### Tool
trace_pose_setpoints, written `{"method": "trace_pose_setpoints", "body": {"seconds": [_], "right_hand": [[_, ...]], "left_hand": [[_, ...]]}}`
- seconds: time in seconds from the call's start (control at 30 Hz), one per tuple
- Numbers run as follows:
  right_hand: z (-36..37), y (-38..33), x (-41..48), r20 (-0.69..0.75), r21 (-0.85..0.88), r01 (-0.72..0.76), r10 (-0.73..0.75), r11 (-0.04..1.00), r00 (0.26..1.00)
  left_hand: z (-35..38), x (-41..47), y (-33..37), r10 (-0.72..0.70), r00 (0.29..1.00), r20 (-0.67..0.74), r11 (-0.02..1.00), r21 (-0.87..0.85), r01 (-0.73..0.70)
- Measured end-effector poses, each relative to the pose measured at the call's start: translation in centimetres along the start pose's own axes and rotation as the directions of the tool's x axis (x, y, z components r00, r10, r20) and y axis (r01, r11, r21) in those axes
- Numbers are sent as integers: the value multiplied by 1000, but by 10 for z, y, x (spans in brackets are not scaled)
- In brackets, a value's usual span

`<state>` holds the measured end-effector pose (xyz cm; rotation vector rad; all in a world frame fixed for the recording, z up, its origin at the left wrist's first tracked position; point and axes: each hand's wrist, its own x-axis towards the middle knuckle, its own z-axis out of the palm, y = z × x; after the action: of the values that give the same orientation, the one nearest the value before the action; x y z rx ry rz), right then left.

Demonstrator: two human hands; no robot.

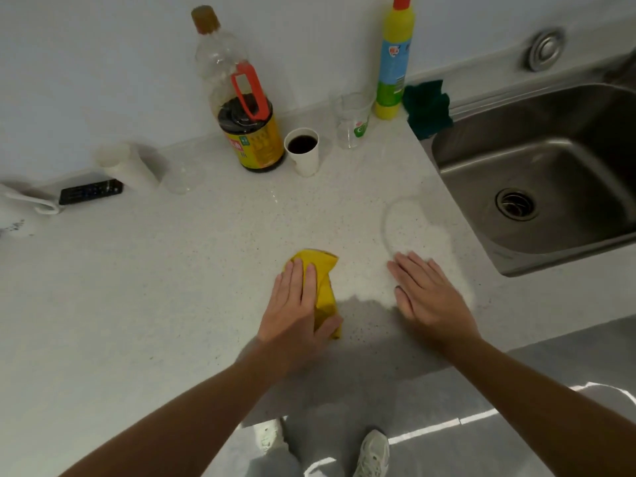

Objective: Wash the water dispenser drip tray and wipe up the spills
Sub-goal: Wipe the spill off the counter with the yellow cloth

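Note:
My left hand point(296, 304) lies flat on a folded yellow cloth point(325, 290), pressing it onto the white speckled counter point(155, 287) near the front edge. The thumb curls around the cloth's lower end. My right hand point(426, 294) rests flat on the counter with fingers spread and nothing in it, about a hand's width right of the cloth. A clear puddle of water point(413, 228) spreads on the counter just beyond the right hand's fingertips, close to the sink. No drip tray is in view.
A steel sink point(550, 160) is set at the right. Along the wall stand a large dark-sauce bottle point(247, 125), a paper cup of dark liquid point(303, 149), a clear cup point(352, 120), a yellow cleaner bottle point(394, 60) and a green cloth point(426, 108). A power strip point(91, 191) lies left.

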<state>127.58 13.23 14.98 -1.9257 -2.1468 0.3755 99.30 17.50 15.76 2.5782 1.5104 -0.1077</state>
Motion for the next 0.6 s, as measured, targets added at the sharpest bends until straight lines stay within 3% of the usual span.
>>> {"method": "trace_pose_setpoints", "body": {"seconds": [0.17,0.4,0.6], "right_hand": [[-2,-3,-3,-52,-60,10,-14,998,999],[1,-1,-1,5,-74,-25,26,997,1000],[1,-1,-1,-1,-87,-26,26,996,1000]], "left_hand": [[-4,3,9,-94,995,-17,995,-44,93],[-3,19,24,-209,977,-49,970,-141,200],[-5,33,25,-198,979,-42,971,-144,190]]}}
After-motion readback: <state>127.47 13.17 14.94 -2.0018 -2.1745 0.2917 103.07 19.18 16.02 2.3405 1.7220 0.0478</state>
